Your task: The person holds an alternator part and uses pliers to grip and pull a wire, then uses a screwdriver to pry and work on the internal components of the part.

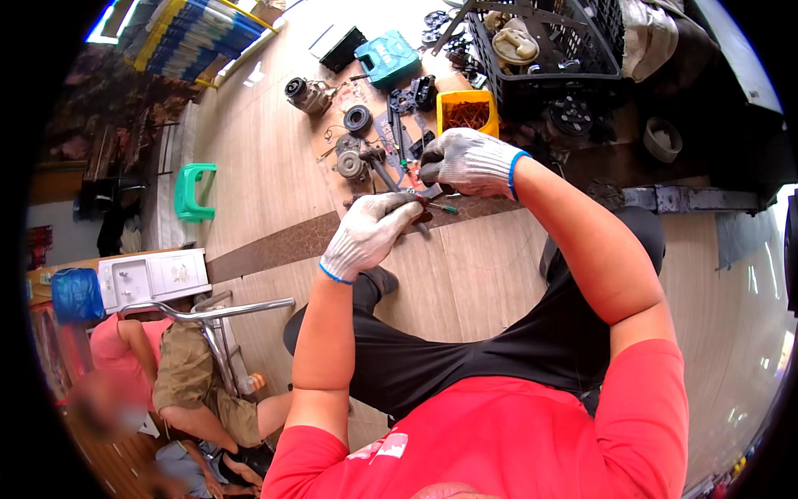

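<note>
My left hand (370, 234), in a white knit glove with a blue cuff, is closed, thumb and fingers pressed together around something small and dark that I cannot make out. A hammer (384, 175) with a dark head and long handle runs beneath its fingertips; whether the hand touches it I cannot tell. Just right of those fingertips is a thin tool with a green end (449, 209). My right hand (475, 163), gloved alike with blackened fingertips, is a little higher, its fingers curled inward. What they hold, if anything, is hidden. A round metal pulley-like part (350, 164) lies left of the hammer.
A yellow bin of rusty-brown pieces (467, 111) stands beyond my right hand, beside a black crate (553, 79) of parts. Farther off are a teal tool case (388, 58), a compressor-like part (307, 96) and a black ring (357, 119). A green stool (194, 192) and seated people are left.
</note>
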Action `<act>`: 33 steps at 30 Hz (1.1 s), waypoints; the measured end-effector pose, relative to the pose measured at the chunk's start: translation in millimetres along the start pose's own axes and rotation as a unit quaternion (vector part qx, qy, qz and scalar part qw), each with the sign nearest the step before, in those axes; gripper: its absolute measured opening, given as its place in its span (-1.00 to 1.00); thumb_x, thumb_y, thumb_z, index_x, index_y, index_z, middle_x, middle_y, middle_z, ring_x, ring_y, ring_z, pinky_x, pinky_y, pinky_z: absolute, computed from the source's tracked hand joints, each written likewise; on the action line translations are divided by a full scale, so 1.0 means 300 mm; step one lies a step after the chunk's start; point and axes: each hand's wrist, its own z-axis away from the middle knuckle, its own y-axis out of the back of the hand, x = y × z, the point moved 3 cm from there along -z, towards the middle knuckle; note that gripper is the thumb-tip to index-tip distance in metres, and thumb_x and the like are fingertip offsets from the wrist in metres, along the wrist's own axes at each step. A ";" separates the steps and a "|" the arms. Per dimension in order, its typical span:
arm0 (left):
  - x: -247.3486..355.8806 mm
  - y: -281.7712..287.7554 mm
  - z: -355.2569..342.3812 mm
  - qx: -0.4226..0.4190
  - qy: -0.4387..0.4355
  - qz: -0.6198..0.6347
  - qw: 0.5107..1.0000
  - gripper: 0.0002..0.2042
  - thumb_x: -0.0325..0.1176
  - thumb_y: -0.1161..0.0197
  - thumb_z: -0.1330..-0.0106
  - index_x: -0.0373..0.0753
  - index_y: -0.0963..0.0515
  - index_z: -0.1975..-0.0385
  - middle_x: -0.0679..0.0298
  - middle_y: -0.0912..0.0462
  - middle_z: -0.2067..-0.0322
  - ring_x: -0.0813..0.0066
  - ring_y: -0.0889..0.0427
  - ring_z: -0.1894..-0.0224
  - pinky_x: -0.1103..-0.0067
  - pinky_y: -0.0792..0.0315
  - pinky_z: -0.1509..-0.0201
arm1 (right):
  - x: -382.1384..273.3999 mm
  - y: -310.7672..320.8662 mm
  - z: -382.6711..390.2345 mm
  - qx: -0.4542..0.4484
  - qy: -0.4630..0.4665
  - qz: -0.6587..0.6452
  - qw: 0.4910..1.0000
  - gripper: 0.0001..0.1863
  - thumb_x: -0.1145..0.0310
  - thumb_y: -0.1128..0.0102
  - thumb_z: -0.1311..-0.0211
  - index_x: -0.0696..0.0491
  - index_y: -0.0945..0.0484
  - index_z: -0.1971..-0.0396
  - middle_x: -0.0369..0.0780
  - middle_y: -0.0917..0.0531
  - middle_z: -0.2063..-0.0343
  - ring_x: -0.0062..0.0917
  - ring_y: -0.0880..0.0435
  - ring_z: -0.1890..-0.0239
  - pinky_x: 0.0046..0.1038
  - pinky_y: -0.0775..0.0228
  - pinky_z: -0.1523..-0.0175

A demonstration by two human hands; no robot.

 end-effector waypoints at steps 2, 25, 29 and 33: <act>-0.039 -0.003 -0.017 0.048 0.038 0.035 0.998 -0.66 -0.26 -0.14 -0.46 -0.43 -0.62 0.03 0.25 -0.74 0.26 0.62 -0.64 0.27 0.66 -0.50 0.16 | -0.007 -0.003 0.002 0.008 -0.035 -0.059 0.998 -0.72 0.16 -0.26 -0.28 0.08 -0.73 0.27 -0.26 -0.63 0.60 -0.59 -0.50 0.57 -0.45 -0.36 0.43; -0.090 0.029 -0.070 0.112 -0.109 0.687 0.709 -0.59 -0.04 0.00 -0.55 -0.27 -0.52 -0.09 0.22 -0.67 0.15 0.22 -0.61 0.08 0.23 -0.47 -0.11 | -0.005 -0.145 -0.015 0.013 0.103 -0.095 0.990 -0.89 0.40 -0.24 -0.21 -0.03 -0.67 0.27 -0.21 -0.62 0.44 -0.43 -0.61 0.44 -0.42 -0.44 0.33; -0.124 0.051 -0.040 0.054 -0.067 0.650 0.755 -0.57 -0.02 -0.08 -0.50 -0.30 -0.56 -0.02 0.25 -0.65 0.30 0.35 -0.56 0.32 0.33 -0.46 0.13 | 0.043 -0.108 -0.039 0.004 0.149 0.074 0.986 -0.81 0.28 -0.24 -0.20 0.04 -0.66 0.26 0.02 -0.68 0.43 -0.09 -0.69 0.33 -0.21 -0.51 0.22; -0.078 0.047 0.006 0.023 -0.005 0.460 0.887 -0.65 -0.17 -0.13 -0.50 -0.41 -0.59 0.07 0.16 -0.70 0.32 0.41 -0.66 0.37 0.49 -0.53 0.27 | -0.031 -0.006 0.008 -0.039 -0.048 -0.004 0.998 -0.73 0.20 -0.34 -0.23 0.09 -0.68 0.23 -0.05 -0.69 0.44 -0.30 -0.65 0.41 -0.30 -0.46 0.25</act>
